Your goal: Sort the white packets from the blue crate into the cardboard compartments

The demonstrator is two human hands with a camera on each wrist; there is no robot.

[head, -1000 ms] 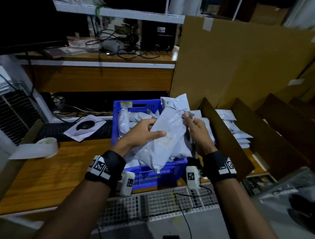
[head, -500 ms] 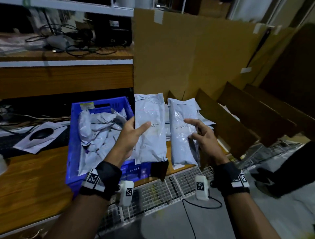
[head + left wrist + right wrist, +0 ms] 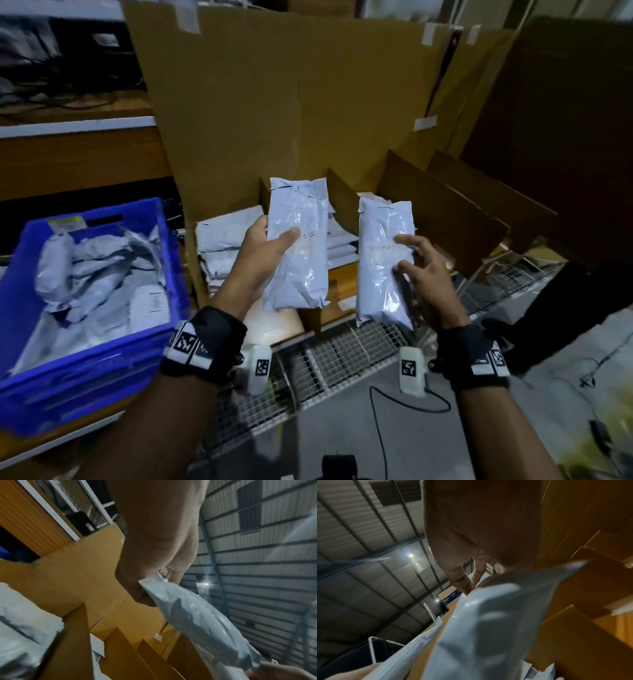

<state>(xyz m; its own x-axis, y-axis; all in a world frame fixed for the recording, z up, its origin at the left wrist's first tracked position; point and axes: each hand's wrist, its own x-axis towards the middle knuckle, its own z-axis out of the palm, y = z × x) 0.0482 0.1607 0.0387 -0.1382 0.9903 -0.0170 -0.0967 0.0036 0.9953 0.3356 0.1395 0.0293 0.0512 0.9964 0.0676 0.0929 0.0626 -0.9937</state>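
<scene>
While the left hand (image 3: 263, 250) grips one white packet (image 3: 297, 245), the right hand (image 3: 424, 274) pinches another (image 3: 382, 260) (both upright).

The two white packets, gripped together over the blue crate (image 3: 89, 335) a second earlier, were separated, one in the left hand (image 3: 263, 253) and one in the right hand (image 3: 424, 274), and carried rightward before the cardboard compartments (image 3: 438, 205).
</scene>
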